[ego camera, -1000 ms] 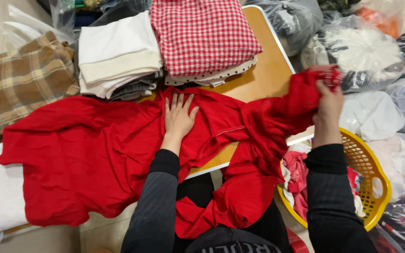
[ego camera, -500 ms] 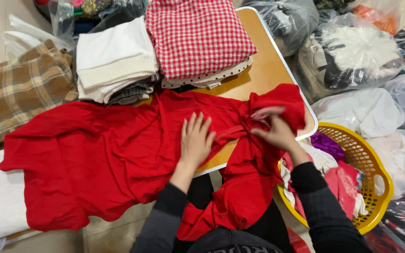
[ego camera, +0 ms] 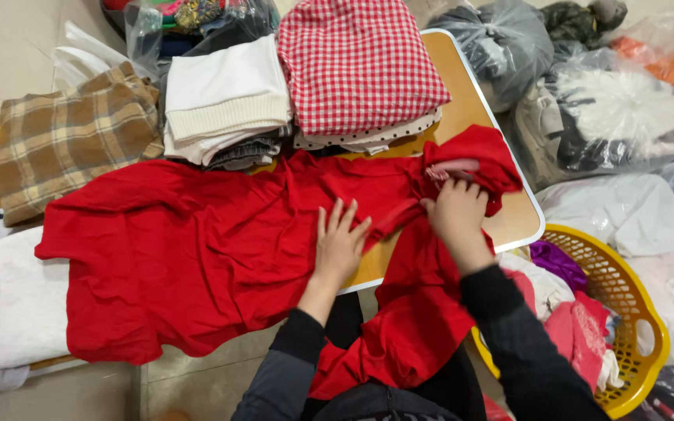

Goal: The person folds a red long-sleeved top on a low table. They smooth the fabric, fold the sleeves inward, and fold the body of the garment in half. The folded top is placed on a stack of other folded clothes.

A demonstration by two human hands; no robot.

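Red garment spread across the wooden table, one part hanging over the near edge.

The cloth covers most of the table in front of three folded piles. The left hand lies flat on it, palm down, fingers spread and pointing away from the person. The right hand is closed, pinching a bunched fold of the same garment near the table's right edge, wrist bent, above a yellow basket.

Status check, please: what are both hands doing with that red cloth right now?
Left hand flat on red cloth. Right hand gripping its bunched end. Folded stacks crowd the table's far edge.
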